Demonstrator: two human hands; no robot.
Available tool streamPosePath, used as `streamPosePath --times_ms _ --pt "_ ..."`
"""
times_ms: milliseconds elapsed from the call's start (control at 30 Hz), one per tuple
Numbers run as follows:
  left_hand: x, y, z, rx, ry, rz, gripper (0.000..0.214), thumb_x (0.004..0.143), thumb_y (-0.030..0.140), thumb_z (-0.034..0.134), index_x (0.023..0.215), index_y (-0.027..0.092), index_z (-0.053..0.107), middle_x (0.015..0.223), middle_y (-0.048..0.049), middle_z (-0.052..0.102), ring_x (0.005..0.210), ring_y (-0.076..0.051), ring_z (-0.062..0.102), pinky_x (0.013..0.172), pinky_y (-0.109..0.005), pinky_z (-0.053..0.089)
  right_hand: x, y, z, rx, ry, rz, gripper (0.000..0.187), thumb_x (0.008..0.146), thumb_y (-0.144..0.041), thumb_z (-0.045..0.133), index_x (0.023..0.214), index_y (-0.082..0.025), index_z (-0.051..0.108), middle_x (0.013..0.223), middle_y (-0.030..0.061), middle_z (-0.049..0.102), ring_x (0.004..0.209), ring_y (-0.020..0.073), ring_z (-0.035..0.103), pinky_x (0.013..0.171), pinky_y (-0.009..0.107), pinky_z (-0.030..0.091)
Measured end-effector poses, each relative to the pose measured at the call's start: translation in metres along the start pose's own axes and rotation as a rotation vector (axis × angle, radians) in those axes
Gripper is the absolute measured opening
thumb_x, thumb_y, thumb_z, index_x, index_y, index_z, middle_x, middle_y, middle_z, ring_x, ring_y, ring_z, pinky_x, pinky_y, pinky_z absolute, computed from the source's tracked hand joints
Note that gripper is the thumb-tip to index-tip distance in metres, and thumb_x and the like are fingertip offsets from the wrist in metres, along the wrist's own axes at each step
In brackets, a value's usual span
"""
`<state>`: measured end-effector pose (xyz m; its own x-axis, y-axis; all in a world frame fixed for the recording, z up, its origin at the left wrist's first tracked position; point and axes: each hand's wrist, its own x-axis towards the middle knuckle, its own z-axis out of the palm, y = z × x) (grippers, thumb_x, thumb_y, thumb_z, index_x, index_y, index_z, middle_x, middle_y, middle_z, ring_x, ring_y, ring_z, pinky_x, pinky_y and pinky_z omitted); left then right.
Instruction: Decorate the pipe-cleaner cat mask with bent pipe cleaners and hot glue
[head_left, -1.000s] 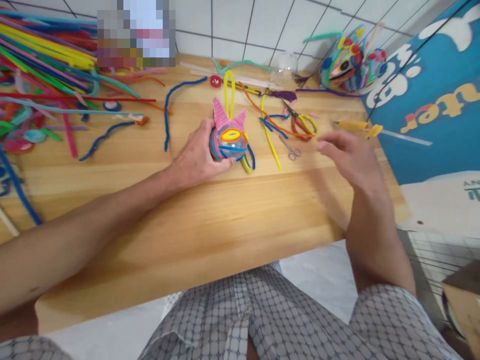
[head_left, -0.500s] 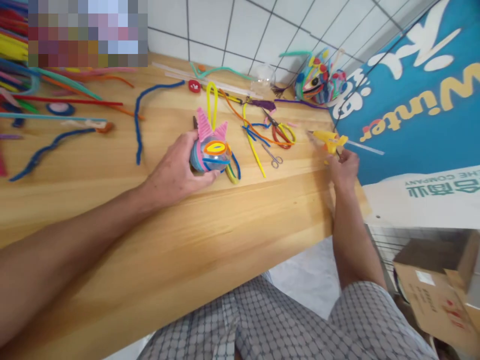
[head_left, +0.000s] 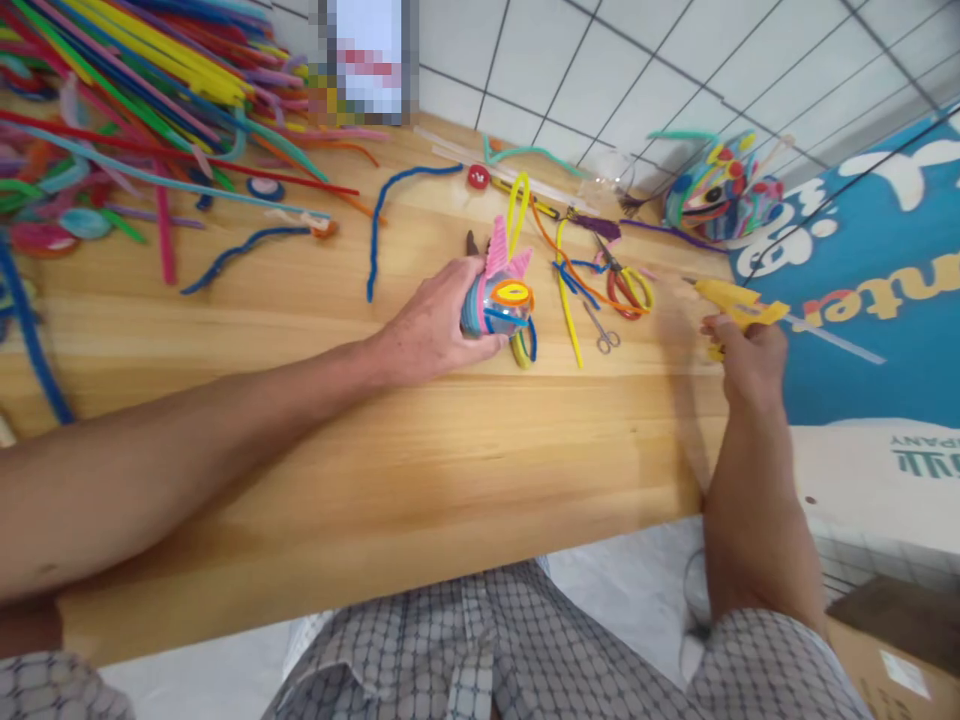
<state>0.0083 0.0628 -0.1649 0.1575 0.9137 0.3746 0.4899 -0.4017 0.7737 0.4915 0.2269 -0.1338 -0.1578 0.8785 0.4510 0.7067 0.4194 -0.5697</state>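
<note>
My left hand (head_left: 442,325) is wrapped round a small clear ball ornament (head_left: 501,308) partly covered in pipe cleaners. The ornament has pink pointed ears, a yellow loop on top and an orange-and-yellow eye shape. At the right edge of the table, my right hand (head_left: 754,360) grips a yellow hot glue gun (head_left: 739,302). A translucent glue stick (head_left: 840,340) pokes out of its back, and its nozzle points left. Red-and-yellow scissors (head_left: 628,290) and small metal scissors (head_left: 606,338) lie between my hands.
A heap of colourful pipe cleaners (head_left: 165,70) covers the table's far left. Bent blue pipe cleaners (head_left: 379,220) lie behind my left arm. Against the tiled wall stands a finished-looking colourful fish figure (head_left: 716,195). A blue printed board (head_left: 862,300) borders the right side.
My right hand has raised the glue gun off the table edge and holds it more firmly. The view has swung left; my left hand still holds the ornament.
</note>
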Motion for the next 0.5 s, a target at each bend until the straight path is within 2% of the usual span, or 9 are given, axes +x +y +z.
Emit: streamPosePath --times_ms 67,100,133,167,233,300,367,433,500 --pt "0.000 0.001 0.001 -0.005 0.006 0.006 0.065 0.087 0.034 0.088 0.143 0.023 0.057 0.140 -0.0118 0.071 0.134 -0.033 0.070 0.119 -0.047 0.057 -0.004 -0.024 -0.001 0.007 0.064 0.049 0.034 0.080 -0.067 0.073 0.074 -0.035 0.067 0.061 0.0040 0.067 0.050 0.0208 0.059 0.050 0.038 0.042" --pt "0.000 0.001 0.001 -0.004 0.006 0.008 0.065 0.087 0.033 0.088 0.143 0.023 0.057 0.139 -0.0114 0.071 0.134 -0.032 0.070 0.119 -0.047 0.057 -0.005 -0.040 0.001 0.016 0.081 0.110 0.035 0.075 -0.067 0.075 0.072 -0.033 0.071 0.064 0.0079 0.071 0.053 0.0231 0.064 0.053 0.040 0.047" --pt "0.000 0.001 0.001 -0.001 0.009 0.007 0.065 0.087 0.033 0.088 0.142 0.023 0.057 0.139 -0.0110 0.071 0.133 -0.032 0.070 0.119 -0.046 0.057 -0.008 -0.059 0.005 0.038 0.044 0.144 0.035 0.074 -0.065 0.078 0.072 -0.031 0.073 0.067 0.0107 0.074 0.059 0.0254 0.069 0.058 0.041 0.052" --pt "0.000 0.000 0.001 0.003 0.012 0.005 0.065 0.086 0.033 0.089 0.142 0.023 0.057 0.139 -0.0106 0.071 0.133 -0.032 0.070 0.118 -0.046 0.057 -0.010 -0.080 0.010 0.081 0.043 0.132 0.035 0.073 -0.065 0.079 0.069 -0.031 0.072 0.066 0.0115 0.074 0.060 0.0265 0.071 0.059 0.042 0.054" --pt "0.000 0.000 0.001 0.005 0.018 0.002 0.064 0.086 0.035 0.089 0.141 0.024 0.057 0.138 -0.0099 0.071 0.132 -0.032 0.070 0.117 -0.046 0.057 -0.016 -0.125 0.024 0.207 -0.022 0.057 0.037 0.077 -0.065 0.080 0.071 -0.031 0.069 0.068 0.0095 0.075 0.057 0.0248 0.069 0.057 0.041 0.056" --pt "0.000 0.001 0.000 0.001 0.018 0.001 0.063 0.086 0.036 0.089 0.140 0.025 0.058 0.138 -0.0096 0.071 0.131 -0.032 0.070 0.115 -0.046 0.058 -0.023 -0.169 0.039 0.299 -0.142 -0.017 0.037 0.082 -0.066 0.080 0.078 -0.030 0.072 0.063 0.0046 0.072 0.051 0.0228 0.064 0.053 0.040 0.055" --pt "0.000 0.001 0.000 0.001 0.011 0.001 0.061 0.086 0.035 0.088 0.138 0.025 0.058 0.136 -0.0096 0.071 0.129 -0.032 0.071 0.113 -0.046 0.059 -0.031 -0.203 0.053 0.273 -0.149 -0.045 0.037 0.079 -0.057 0.091 0.071 -0.029 0.069 0.064 0.0022 0.073 0.057 0.0232 0.069 0.057 0.039 0.061" --pt "0.000 0.002 0.000 0.005 0.009 0.003 0.059 0.086 0.034 0.087 0.136 0.024 0.058 0.134 -0.0100 0.072 0.127 -0.033 0.072 0.112 -0.047 0.059 -0.037 -0.226 0.063 0.235 -0.121 -0.026 0.033 0.074 -0.051 0.098 0.080 -0.027 0.076 0.077 0.0039 0.082 0.070 0.0274 0.079 0.066 0.042 0.068" --pt "0.000 0.002 0.001 0.006 0.016 0.004 0.059 0.086 0.035 0.088 0.136 0.024 0.058 0.134 -0.0113 0.072 0.126 -0.034 0.073 0.112 -0.049 0.059 -0.040 -0.237 0.070 0.161 -0.119 -0.092 0.039 0.073 -0.056 0.101 0.087 -0.027 0.078 0.080 0.0034 0.083 0.071 0.0293 0.080 0.068 0.046 0.070"
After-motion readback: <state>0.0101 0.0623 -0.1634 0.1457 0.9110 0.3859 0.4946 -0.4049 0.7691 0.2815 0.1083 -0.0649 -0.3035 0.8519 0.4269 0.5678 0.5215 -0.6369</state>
